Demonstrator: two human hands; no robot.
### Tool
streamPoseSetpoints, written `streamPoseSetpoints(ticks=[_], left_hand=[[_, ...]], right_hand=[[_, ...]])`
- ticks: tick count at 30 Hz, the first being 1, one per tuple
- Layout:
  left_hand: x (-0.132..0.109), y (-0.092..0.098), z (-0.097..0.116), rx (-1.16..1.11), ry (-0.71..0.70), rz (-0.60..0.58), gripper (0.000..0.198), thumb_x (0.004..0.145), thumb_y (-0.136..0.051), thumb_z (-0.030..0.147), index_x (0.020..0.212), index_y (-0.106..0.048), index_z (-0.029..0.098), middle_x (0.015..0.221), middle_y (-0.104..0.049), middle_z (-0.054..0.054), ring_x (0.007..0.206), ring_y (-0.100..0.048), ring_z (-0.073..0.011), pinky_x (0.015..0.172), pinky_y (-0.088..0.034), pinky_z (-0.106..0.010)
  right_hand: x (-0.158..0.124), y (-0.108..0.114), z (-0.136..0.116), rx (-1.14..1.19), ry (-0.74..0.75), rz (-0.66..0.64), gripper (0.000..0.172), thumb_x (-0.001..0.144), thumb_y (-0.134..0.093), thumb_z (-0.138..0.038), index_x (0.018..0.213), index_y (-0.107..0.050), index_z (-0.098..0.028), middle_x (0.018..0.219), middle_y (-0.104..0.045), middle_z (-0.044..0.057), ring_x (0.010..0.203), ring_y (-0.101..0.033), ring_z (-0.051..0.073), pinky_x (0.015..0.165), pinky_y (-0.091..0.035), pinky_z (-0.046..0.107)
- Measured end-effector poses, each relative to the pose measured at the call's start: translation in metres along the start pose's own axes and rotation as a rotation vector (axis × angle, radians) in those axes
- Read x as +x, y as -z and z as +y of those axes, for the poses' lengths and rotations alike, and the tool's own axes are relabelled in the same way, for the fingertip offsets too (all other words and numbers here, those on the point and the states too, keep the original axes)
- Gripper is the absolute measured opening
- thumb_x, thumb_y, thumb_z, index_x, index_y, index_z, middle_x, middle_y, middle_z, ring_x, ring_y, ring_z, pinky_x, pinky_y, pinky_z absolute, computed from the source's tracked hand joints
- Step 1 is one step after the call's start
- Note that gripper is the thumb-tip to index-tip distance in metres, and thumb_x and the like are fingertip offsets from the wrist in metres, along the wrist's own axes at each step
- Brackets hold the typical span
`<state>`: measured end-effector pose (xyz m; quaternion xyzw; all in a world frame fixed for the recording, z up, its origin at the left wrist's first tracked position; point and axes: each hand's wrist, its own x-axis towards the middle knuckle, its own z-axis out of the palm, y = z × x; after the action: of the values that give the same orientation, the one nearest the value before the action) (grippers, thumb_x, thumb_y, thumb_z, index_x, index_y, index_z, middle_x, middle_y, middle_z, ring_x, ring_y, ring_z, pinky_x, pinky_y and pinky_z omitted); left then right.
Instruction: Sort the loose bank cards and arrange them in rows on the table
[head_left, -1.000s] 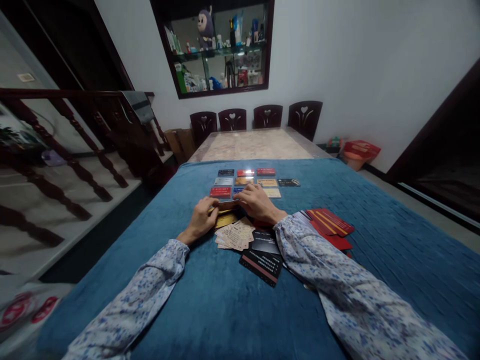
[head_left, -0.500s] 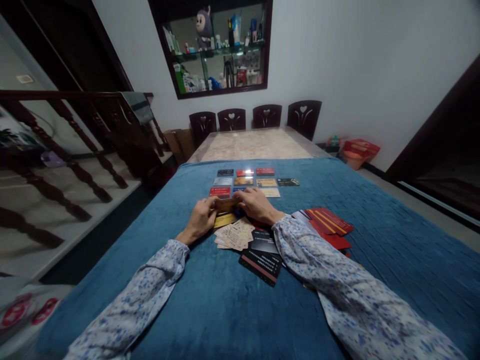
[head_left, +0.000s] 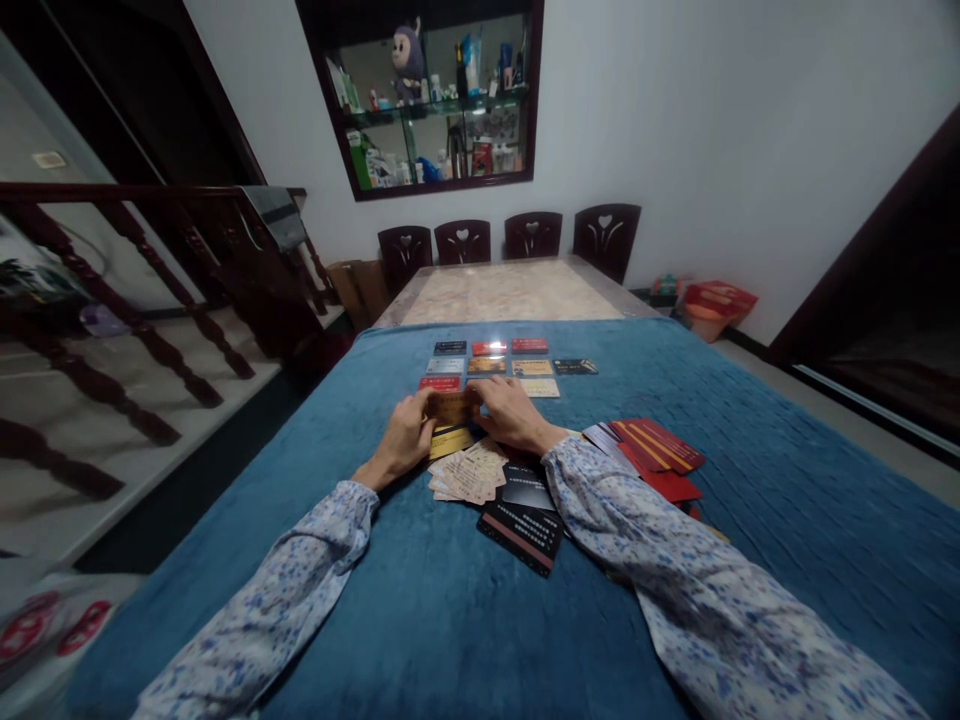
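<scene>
Between my two hands a brownish-gold card (head_left: 451, 407) is held up by its side edges, tilted above the cloth. My left hand (head_left: 405, 435) is closed on its left end, and my right hand (head_left: 514, 412) pinches its right end. Just below lies a yellow card (head_left: 450, 441), partly covered by a fan of beige cards (head_left: 469, 472). Black cards (head_left: 523, 535) overlap beside the fan under my right wrist. Beyond my hands, cards lie in rows, among them a red card (head_left: 439, 384) and a pale yellow card (head_left: 540, 387). My right hand hides part of the nearest row.
A blue cloth (head_left: 360, 610) covers the near part of the table. Red cards (head_left: 660, 445) are heaped right of my right forearm. In the far rows are a dark card (head_left: 575, 367) and a gold card (head_left: 487, 366). Chairs (head_left: 533, 237) stand at the far end.
The brownish-gold card has tipped up a little, so more of its face shows. Both hands stay in almost the same place, still holding it.
</scene>
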<state>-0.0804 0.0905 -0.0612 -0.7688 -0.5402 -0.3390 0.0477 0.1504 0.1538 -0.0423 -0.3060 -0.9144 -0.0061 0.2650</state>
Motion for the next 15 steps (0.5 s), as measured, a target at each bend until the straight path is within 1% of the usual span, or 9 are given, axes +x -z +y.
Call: streamPoseSetpoints(ticks=[5,8,11,15], left_hand=[[0.0023,0.0003,0.0021,-0.021,-0.009,-0.004,0.043,0.086,-0.055,0.011,0.129,-0.056,0.016,0.109,-0.068,-0.011,0.096,-0.062,-0.0234,0.092,-0.054,-0.041],[0.0035,0.0014,0.0023,-0.021,-0.021,-0.021,0.052,0.083,-0.058,0.010,0.134,-0.054,0.017,0.112,-0.068,-0.011,0.100,-0.062,-0.0240,0.095,-0.054,-0.042],[0.0039,0.0018,0.0013,-0.007,-0.024,-0.051,0.060,0.081,-0.060,0.009,0.140,-0.050,0.016,0.118,-0.067,-0.013,0.106,-0.062,-0.0259,0.099,-0.053,-0.044],[0.0039,0.0005,-0.0015,0.016,-0.017,-0.059,0.063,0.081,-0.061,0.009,0.143,-0.048,0.017,0.124,-0.066,-0.014,0.110,-0.062,-0.0274,0.102,-0.052,-0.046]], right_hand=[[-0.0006,0.0010,0.0003,-0.033,-0.004,0.003,0.044,0.086,-0.063,-0.015,0.129,-0.059,-0.013,0.122,-0.071,0.016,0.111,-0.058,0.029,0.090,-0.035,0.039],[-0.0004,-0.0008,0.0022,-0.046,0.003,0.023,0.041,0.088,-0.060,-0.017,0.129,-0.059,-0.013,0.120,-0.071,0.017,0.110,-0.057,0.030,0.090,-0.035,0.039],[0.0002,-0.0020,0.0036,-0.054,0.001,0.037,0.039,0.091,-0.057,-0.019,0.130,-0.059,-0.014,0.120,-0.071,0.017,0.110,-0.057,0.030,0.089,-0.036,0.039],[0.0005,-0.0010,0.0047,-0.059,-0.007,0.022,0.043,0.093,-0.055,-0.021,0.134,-0.057,-0.012,0.121,-0.071,0.019,0.112,-0.056,0.031,0.089,-0.037,0.040]])
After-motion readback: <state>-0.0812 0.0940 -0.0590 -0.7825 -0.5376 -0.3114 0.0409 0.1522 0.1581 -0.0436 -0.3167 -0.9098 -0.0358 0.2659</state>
